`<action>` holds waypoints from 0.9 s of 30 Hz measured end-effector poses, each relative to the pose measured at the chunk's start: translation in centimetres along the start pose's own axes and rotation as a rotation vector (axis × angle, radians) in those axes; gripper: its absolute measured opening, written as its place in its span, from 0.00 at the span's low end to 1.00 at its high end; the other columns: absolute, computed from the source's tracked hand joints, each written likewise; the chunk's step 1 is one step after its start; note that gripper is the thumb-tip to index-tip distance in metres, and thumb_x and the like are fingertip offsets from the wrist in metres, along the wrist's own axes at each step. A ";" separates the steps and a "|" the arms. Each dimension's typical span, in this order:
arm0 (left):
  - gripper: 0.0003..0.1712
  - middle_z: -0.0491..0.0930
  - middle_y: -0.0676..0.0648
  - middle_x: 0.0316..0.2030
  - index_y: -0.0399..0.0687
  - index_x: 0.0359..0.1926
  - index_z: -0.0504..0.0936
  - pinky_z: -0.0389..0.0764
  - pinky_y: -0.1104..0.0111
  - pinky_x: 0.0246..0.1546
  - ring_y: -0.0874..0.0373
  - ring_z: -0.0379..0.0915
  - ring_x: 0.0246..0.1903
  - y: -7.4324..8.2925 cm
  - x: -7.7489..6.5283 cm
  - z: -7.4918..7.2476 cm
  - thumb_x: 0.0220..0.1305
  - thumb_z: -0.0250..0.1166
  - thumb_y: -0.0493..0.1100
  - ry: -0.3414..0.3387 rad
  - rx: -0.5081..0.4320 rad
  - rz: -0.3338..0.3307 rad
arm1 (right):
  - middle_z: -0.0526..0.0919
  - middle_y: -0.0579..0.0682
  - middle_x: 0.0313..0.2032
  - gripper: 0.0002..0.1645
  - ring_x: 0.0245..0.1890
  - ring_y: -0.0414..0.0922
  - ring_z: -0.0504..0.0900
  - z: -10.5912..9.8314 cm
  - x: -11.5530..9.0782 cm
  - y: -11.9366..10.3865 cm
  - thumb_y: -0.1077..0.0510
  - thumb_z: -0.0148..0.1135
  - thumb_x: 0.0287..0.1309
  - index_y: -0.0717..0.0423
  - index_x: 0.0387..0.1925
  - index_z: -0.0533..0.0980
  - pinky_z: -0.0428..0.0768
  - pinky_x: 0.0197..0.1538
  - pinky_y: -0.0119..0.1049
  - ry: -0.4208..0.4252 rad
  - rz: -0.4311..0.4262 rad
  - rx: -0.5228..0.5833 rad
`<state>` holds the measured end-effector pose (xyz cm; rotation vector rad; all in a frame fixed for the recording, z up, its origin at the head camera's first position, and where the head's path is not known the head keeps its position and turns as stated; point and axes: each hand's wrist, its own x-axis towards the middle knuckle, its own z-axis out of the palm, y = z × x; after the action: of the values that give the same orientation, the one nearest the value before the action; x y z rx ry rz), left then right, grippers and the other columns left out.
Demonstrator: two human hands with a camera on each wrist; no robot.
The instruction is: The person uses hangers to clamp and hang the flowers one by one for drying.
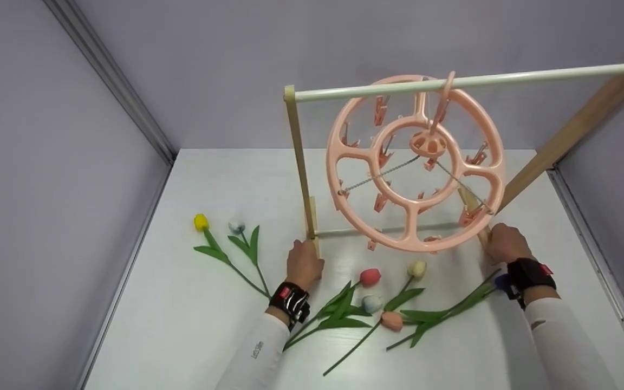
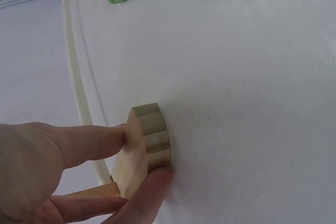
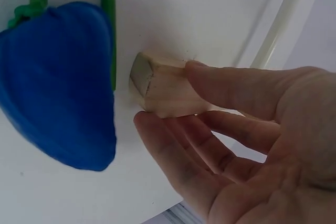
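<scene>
A wooden rack [image 1: 299, 157] with white crossbars stands on the white table. From its top bar a round pink clothes-drying hanger [image 1: 410, 225] with several clips hangs by its hook. My left hand [image 1: 305, 265] holds the front end of the rack's left wooden foot [image 2: 137, 150], thumb on one side and fingers on the other. At the right foot [image 3: 170, 87], my right hand [image 1: 507, 244] grips the front end the same way. A blue artificial tulip [image 3: 58, 85] lies just beside the right hand, partly under that wrist in the head view.
Artificial tulips lie on the table [image 1: 144, 325]: a yellow one [image 1: 201, 222] and a pale blue one [image 1: 236, 226] at left. Between the arms are a red one [image 1: 370, 277], a cream one [image 1: 416, 269], an orange one [image 1: 392, 321] and another pale blue one [image 1: 371, 303]. Walls enclose the table.
</scene>
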<state>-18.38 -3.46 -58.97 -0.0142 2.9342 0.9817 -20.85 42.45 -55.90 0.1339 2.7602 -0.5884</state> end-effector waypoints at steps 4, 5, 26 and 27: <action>0.07 0.79 0.35 0.35 0.31 0.33 0.82 0.85 0.51 0.33 0.39 0.81 0.31 0.1 0.0 0.0 0.58 0.73 0.30 0.011 -0.004 0.005 | 0.78 0.62 0.25 0.06 0.26 0.55 0.77 -0.1 0.1 0.0 0.69 0.58 0.60 0.72 0.32 0.73 0.79 0.28 0.42 -0.035 -0.011 -0.026; 0.07 0.79 0.35 0.35 0.30 0.34 0.82 0.85 0.50 0.33 0.39 0.82 0.32 0.1 0.0 0.0 0.58 0.73 0.30 0.013 -0.005 0.005 | 0.77 0.61 0.25 0.06 0.26 0.54 0.77 -0.2 0.1 -0.1 0.69 0.57 0.61 0.71 0.31 0.73 0.78 0.28 0.41 -0.045 -0.018 -0.035; 0.13 0.81 0.34 0.39 0.31 0.46 0.84 0.86 0.50 0.39 0.37 0.82 0.38 -0.7 0.7 -0.9 0.60 0.73 0.31 -0.011 0.006 -0.031 | 0.71 0.57 0.24 0.04 0.25 0.53 0.72 0.4 0.3 -1.9 0.72 0.58 0.54 0.66 0.27 0.71 0.72 0.27 0.39 -0.044 -0.027 -0.088; 0.13 0.81 0.34 0.39 0.31 0.45 0.84 0.86 0.50 0.39 0.37 0.82 0.38 -0.8 0.7 -1.0 0.60 0.73 0.31 -0.010 0.008 -0.032 | 0.71 0.57 0.24 0.04 0.24 0.53 0.72 0.5 0.3 -2.0 0.72 0.57 0.55 0.67 0.28 0.71 0.72 0.27 0.39 -0.041 -0.026 -0.093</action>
<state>-19.10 -4.73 -58.70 -0.0561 2.9196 0.9624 -21.26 40.40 -55.64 0.0644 2.7469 -0.4632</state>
